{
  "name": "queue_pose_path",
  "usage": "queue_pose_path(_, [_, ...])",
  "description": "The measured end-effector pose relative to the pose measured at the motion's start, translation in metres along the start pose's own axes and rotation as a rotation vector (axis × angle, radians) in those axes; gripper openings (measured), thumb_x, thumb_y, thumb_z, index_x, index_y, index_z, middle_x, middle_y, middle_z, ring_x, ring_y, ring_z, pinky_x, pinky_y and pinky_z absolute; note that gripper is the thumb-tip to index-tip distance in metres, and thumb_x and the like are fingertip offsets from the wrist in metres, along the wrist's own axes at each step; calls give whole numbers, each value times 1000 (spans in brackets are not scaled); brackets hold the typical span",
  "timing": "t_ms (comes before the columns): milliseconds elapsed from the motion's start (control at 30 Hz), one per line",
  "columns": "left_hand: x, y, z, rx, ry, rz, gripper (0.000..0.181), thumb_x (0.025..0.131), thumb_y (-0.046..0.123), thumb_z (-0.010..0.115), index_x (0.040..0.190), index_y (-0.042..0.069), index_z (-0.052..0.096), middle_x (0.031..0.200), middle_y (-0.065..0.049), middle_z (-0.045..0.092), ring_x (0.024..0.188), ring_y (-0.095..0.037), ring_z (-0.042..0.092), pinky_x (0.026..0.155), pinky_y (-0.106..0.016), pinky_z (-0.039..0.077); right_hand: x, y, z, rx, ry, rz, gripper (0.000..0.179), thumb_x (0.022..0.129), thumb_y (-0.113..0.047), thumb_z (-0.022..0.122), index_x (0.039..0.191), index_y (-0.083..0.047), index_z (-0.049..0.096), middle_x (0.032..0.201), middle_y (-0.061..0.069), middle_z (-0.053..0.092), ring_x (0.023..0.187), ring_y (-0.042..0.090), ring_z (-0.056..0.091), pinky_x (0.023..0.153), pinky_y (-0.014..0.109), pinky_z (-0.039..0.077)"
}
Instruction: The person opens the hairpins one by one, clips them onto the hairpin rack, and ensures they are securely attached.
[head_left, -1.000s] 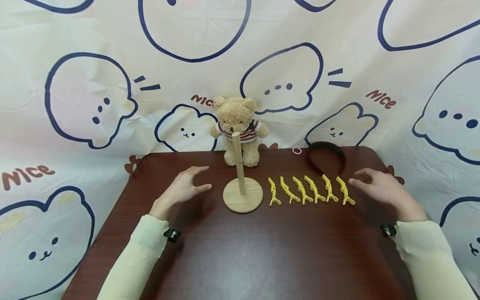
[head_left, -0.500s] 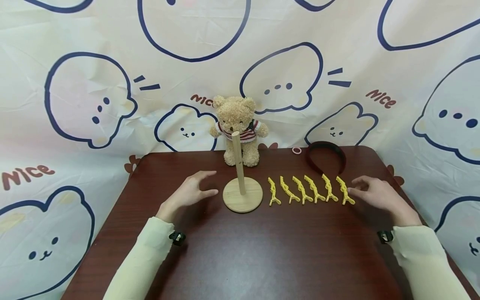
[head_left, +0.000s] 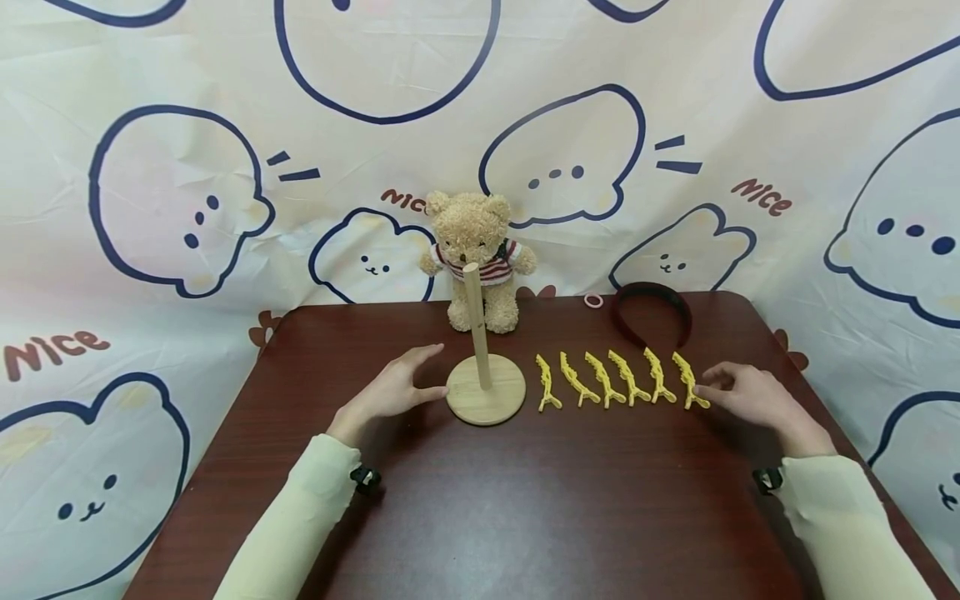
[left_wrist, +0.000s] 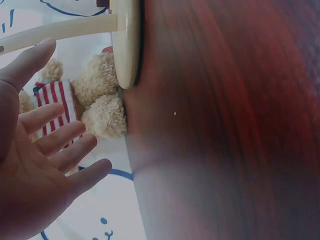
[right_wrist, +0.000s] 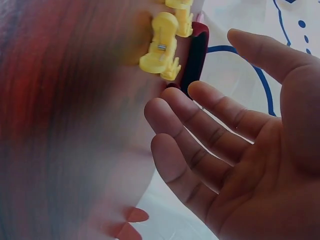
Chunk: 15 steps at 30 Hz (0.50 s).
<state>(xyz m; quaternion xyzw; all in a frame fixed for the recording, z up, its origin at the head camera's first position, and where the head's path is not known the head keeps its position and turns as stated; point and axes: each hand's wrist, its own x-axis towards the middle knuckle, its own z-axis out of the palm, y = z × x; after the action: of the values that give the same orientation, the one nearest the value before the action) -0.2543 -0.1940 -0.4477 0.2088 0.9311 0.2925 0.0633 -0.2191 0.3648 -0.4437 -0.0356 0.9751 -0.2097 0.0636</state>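
In the head view my left hand (head_left: 392,388) is just left of a round-based wooden stand (head_left: 504,410), thumb and fingers spread. Its thumb tip comes close to the base's edge; whether they touch I cannot tell. The left wrist view shows the palm (left_wrist: 35,175) holding nothing. My right hand (head_left: 750,395) hovers beside the rightmost yellow hair clip (head_left: 687,380), thumb tip near it. The right wrist view shows relaxed fingers (right_wrist: 167,155) apart from the yellow clip (right_wrist: 162,45). Several yellow alligator clips (head_left: 572,377) lie in a row right of the stand.
A teddy bear (head_left: 468,225) in a striped shirt sits behind the stand. A dark red headband (head_left: 617,323) and a small pink ring (head_left: 593,301) lie at the table's back right. A printed cloth (head_left: 405,158) hangs behind the brown table (head_left: 480,508).
My left hand has moved right and slightly down toward the stand's base. The right hand has shifted a little left and down toward the rightmost clip. The objects have not moved.
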Motion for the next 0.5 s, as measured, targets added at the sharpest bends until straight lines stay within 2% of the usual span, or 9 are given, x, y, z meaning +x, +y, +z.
queue_pose_path(233, [4, -2, 8, -18, -25, 12, 81, 90, 35, 74, 156, 10, 34, 159, -16, 38, 146, -35, 36, 116, -55, 34, 2, 3, 8, 9, 2, 28, 51, 92, -46, 67, 113, 1, 68, 97, 14, 71, 80, 21, 61, 64, 31, 47])
queue_pose_path(500, [9, 0, 16, 10, -51, 33, 83, 89, 37, 75, 154, 5, 36, 158, -17, 39, 146, -35, 37, 116, -54, 34, 2, 5, 11, 5, -35, 99, 59, 91, -57, 63, 108, -1, 68, 90, 10, 68, 79, 22, 58, 64, 30, 44])
